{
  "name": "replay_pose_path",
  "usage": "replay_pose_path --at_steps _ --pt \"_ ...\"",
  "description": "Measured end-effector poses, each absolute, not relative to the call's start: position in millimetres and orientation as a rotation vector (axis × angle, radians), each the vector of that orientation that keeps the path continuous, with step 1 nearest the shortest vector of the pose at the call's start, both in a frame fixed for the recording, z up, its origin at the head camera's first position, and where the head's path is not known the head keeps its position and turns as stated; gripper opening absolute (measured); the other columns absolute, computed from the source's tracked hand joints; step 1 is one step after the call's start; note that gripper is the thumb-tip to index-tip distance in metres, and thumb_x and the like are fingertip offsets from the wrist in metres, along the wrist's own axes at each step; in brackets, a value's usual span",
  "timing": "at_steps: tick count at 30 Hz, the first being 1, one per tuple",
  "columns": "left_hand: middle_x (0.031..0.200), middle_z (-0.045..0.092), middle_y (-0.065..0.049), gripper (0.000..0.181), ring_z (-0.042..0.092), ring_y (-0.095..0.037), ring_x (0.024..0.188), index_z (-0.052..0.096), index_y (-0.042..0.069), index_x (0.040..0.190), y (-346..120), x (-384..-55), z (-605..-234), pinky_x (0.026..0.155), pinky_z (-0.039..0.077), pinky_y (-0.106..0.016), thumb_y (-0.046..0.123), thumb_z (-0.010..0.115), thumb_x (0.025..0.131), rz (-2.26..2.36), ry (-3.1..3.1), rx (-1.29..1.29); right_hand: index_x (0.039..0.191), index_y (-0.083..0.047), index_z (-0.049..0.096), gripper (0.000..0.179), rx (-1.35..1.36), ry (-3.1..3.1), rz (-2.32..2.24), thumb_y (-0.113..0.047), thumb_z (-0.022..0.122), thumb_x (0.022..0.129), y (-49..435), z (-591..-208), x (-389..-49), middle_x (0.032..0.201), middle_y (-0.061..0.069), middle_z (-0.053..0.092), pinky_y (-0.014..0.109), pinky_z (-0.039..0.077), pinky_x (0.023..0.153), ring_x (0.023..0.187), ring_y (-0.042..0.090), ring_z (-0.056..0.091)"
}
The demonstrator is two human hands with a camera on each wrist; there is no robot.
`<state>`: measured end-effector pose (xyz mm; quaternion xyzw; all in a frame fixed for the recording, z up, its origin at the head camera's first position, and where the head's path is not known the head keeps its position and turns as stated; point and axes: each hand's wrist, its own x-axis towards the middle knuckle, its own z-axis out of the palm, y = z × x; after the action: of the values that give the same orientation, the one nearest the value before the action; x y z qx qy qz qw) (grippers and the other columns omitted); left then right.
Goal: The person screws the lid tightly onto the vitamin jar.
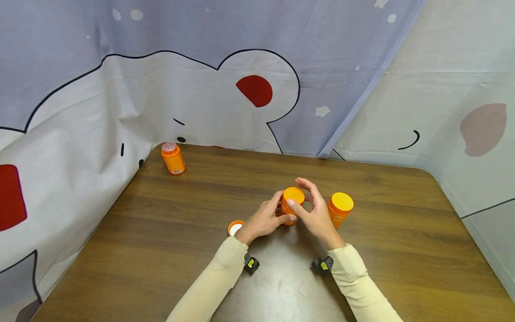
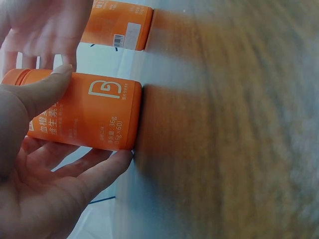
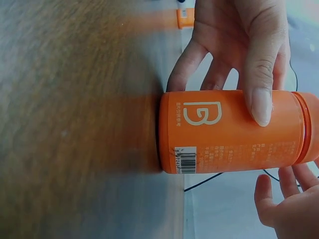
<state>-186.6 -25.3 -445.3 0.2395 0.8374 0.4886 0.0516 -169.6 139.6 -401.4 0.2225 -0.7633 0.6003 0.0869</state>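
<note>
An orange bottle with a yellow-orange lid stands upright on the table between both hands. The left hand grips its body, thumb on the front label and fingers round the far side, as the left wrist view shows of the bottle. At the lid, the right hand has its thumb tip at the near rim, with the index finger raised and spread. Fingers of the right hand lie beside the lid end in the right wrist view. A second lidded orange bottle stands just right of the right hand.
At the far left corner stands an orange bottle with a pinkish patterned top. An orange lid, white inside, lies partly behind the left wrist. The wooden table meets a printed cloth at the back and sides.
</note>
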Motion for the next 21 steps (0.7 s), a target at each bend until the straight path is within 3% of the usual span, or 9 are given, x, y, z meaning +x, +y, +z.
replay_pose_path --at_steps 8,17,21 --pt "0.122 0.055 -0.002 0.063 0.056 -0.013 0.106 0.033 0.018 0.135 -25.0 -186.2 -444.8 0.090 0.045 -0.030 0.030 0.067 0.083 1.511 2.528 0.702 0.133 -0.001 0.040 0.051 0.780 -2.194 1.873 0.004 0.056 0.085 147.1 -422.2 -181.6 0.131 0.014 0.046 0.028 0.037 0.097 0.119 0.026 0.045" --pt "0.123 0.053 -0.001 0.063 0.055 -0.013 0.108 0.032 0.020 0.136 -25.0 -186.4 -444.0 0.091 0.044 -0.030 0.029 0.066 0.084 1.486 2.537 0.704 0.125 0.009 0.043 0.047 0.735 -2.206 1.887 0.009 0.060 0.081 142.8 -403.8 -171.3 0.124 0.021 0.049 0.031 0.041 0.090 0.108 0.038 0.049" --pt "0.125 0.053 -0.001 0.063 0.055 -0.013 0.110 0.032 0.020 0.136 -25.1 -186.3 -444.3 0.092 0.044 -0.030 0.029 0.066 0.084 1.486 2.535 0.697 0.124 0.005 0.046 0.047 0.670 -2.245 1.856 0.003 0.065 0.080 142.1 -402.7 -170.3 0.122 0.016 0.050 0.030 0.041 0.088 0.106 0.033 0.050"
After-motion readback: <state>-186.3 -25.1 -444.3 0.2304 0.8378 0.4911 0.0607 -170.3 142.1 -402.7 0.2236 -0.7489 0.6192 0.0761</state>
